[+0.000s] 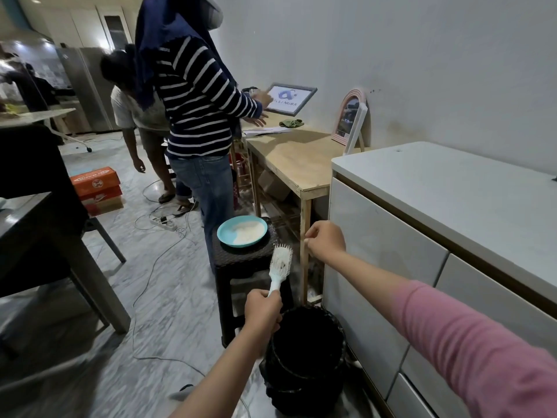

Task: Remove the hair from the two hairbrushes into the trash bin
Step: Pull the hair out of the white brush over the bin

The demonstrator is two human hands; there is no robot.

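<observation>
Black and lined with a dark bag, the trash bin (304, 357) stands on the floor beside the white cabinet (391, 251); its contents cannot be made out. Above and behind it, a teal plate (224, 233) on the dark stool (241, 260) holds a white granular heap. The left hand (262, 310) is closed around the handle of the white hairbrush (279, 263), bristles still carrying some hair. The right hand (325, 239) is pinched, apparently on pulled strands. Judged progress: the first brush is partly cleaned; no second brush is in view.
</observation>
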